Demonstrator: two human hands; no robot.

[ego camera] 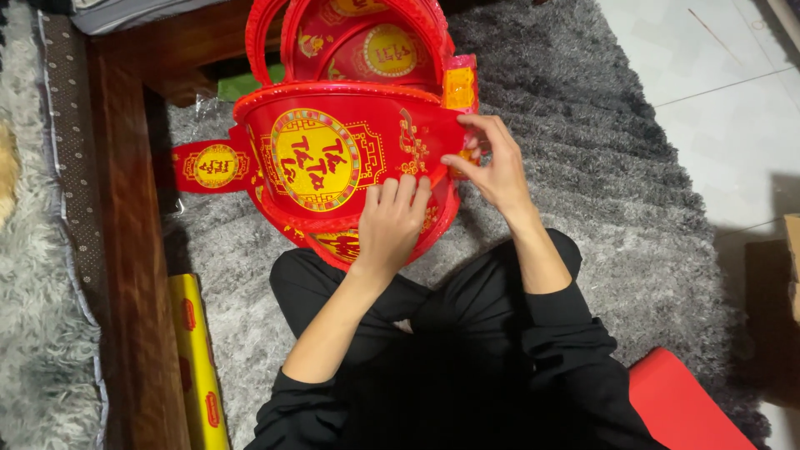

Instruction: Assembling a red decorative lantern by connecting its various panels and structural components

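Observation:
A large red paper lantern panel point(333, 158) with a round yellow emblem lies curved in front of me on the grey rug. My left hand point(390, 223) presses flat on its lower edge, fingers spread over the red paper. My right hand point(492, 162) pinches the panel's right edge, next to a pink and orange piece point(461, 87). A red strip with a small yellow emblem point(208, 167) sticks out at the left. More red curved pieces point(367, 42) stand behind the panel.
A dark wooden frame point(125, 225) runs down the left, with a yellow roll point(196, 367) beside it. My crossed legs in black fill the lower middle. A red object point(683, 404) lies at lower right. White floor tiles point(725, 108) lie at the right.

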